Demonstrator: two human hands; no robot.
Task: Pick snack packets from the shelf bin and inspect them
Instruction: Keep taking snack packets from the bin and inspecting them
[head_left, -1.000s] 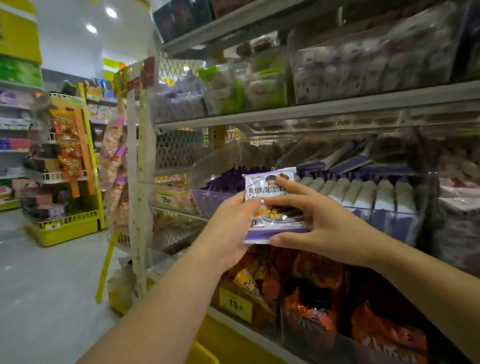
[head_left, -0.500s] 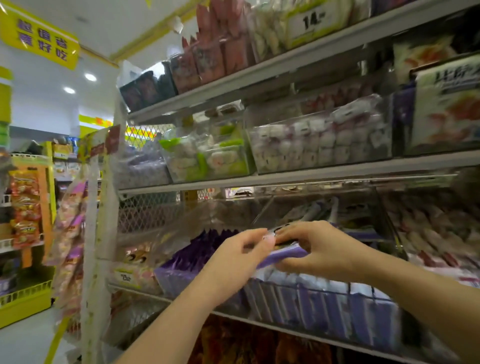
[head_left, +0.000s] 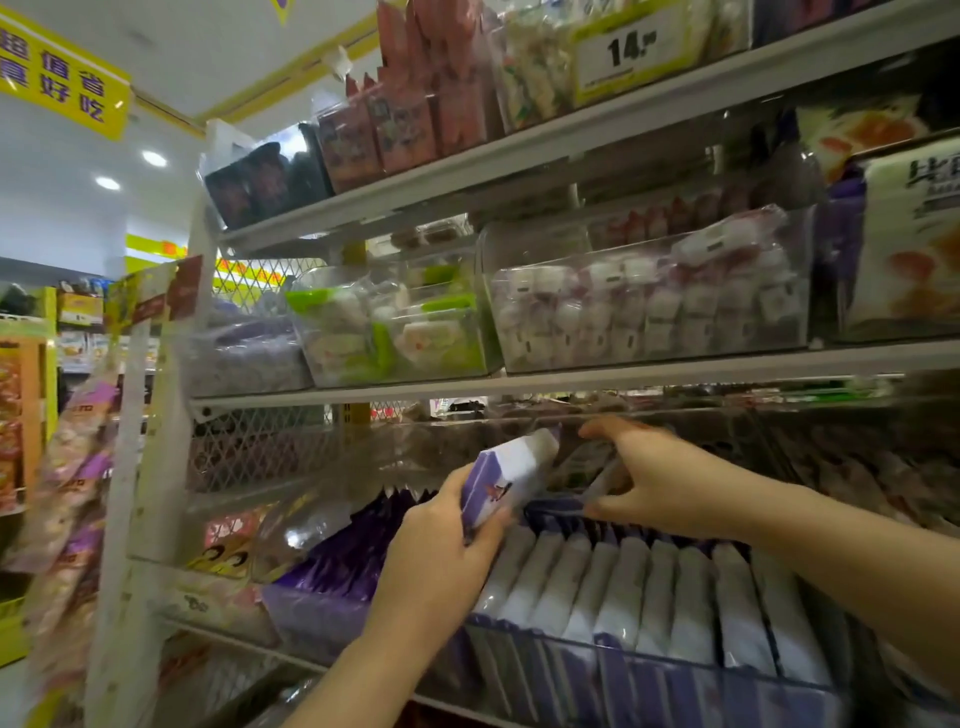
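Store shelf bin (head_left: 649, 647) stays stocked: left hand (head_left: 436, 551) grips one packet (head_left: 506, 478) above bin, right hand (head_left: 660, 483) spread over bin's rear; one picked, inspection seemingly pending.

pretty bright even store lighting, round ceiling lights (head_left: 154, 158) blown out top left, soft glare on the clear bins (head_left: 540, 249), dim under the shelves (head_left: 571, 382), hanging packets (head_left: 67, 467) at the left edge smeared, shelf lines bowing from the wide lens, right hand (head_left: 660, 483) kinda motion-blurred
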